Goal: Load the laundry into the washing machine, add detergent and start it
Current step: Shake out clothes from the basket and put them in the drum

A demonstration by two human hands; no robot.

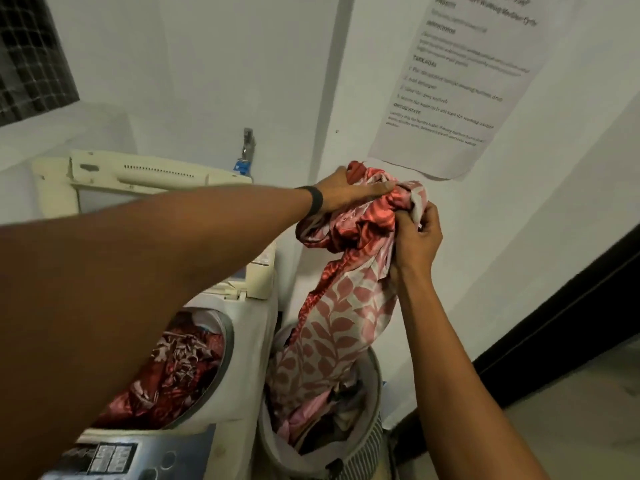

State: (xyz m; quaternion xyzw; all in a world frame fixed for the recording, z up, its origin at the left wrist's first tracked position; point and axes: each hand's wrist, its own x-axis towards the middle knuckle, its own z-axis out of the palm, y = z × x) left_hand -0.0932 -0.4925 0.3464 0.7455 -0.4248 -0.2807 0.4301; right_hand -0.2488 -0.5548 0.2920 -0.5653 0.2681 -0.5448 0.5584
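Head: sheet in left hand

The floor carries 2 things just beside each other: washing machine and laundry basket.

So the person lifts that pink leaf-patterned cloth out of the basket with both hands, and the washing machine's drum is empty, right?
Not quite: the head view shows the drum already holding red patterned laundry. The rest stands: the left hand and the right hand both grip the pink leaf-patterned cloth, whose lower end hangs in the basket.
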